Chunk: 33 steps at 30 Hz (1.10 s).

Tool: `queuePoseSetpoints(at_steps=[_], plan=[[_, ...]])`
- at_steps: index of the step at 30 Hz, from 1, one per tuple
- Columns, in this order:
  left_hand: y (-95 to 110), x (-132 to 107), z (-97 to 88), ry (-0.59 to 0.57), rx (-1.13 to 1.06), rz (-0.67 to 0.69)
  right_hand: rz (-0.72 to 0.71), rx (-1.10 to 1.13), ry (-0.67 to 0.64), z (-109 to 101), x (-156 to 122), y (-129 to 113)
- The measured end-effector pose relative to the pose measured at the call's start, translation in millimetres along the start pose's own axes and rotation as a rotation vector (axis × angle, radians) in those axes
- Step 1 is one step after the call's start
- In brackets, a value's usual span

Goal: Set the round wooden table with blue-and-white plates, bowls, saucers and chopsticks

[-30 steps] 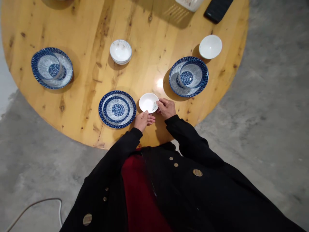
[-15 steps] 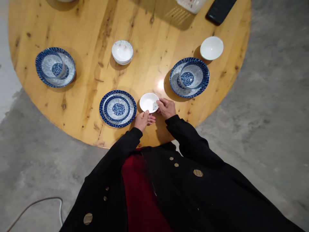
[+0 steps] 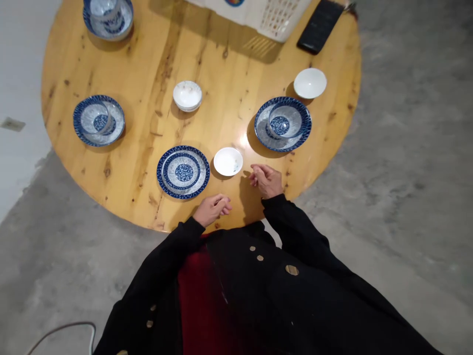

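A small white dish (image 3: 228, 161) with a faint greenish mark inside rests on the wooden table, apart from both hands. My left hand (image 3: 213, 209) is below and left of it near the table's front edge, fingers loosely curled, with nothing held. To the dish's lower right is my right hand (image 3: 267, 181), empty too, its fingers bent and slightly apart. Just left of the dish lies a blue-and-white patterned plate (image 3: 161, 173) with a smaller matching plate (image 3: 184, 172) on it.
Two white bowls (image 3: 187, 95) are stacked mid-table. A blue-rimmed plate with a bowl in it stands at right (image 3: 261, 133), another at left (image 3: 118, 132), another at the far left. A white bowl (image 3: 310, 83), a black phone-like object (image 3: 320, 27) and a white basket (image 3: 246, 12) sit farther back.
Both hands have let go of the white dish and drawn back from it, left hand down and left, right hand to the right. The view has shifted, showing more of the table's far side.
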<state>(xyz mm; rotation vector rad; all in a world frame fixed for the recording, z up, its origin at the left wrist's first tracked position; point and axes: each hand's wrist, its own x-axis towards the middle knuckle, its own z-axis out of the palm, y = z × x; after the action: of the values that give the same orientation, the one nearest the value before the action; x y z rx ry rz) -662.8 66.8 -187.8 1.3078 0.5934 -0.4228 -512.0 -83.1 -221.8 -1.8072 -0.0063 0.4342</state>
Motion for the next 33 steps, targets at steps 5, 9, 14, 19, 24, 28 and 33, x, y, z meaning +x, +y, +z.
queuePoseSetpoints(at_steps=[5,9,14,19,24,28,33], plan=[[-10,-46,-39.5,0.050,0.065,0.122,0.016,0.040,0.029,23,-56,-1],[-30,-90,-75.0,0.124,0.068,0.179,0.013,0.058,0.001,68,-108,-5],[-63,-151,-124.4,0.222,0.075,0.193,0.013,0.115,-0.130,141,-176,-6],[-92,-194,-167.5,0.284,0.078,0.223,0.030,0.097,-0.259,201,-230,1],[-106,-212,-191.8,0.302,0.069,0.239,0.006,0.092,-0.301,227,-254,-4],[-105,-214,-206.9,0.292,0.075,0.223,-0.060,0.147,-0.216,225,-233,-31],[-96,-202,-229.8,0.268,0.081,0.235,-0.249,0.014,-0.126,214,-146,-97]])
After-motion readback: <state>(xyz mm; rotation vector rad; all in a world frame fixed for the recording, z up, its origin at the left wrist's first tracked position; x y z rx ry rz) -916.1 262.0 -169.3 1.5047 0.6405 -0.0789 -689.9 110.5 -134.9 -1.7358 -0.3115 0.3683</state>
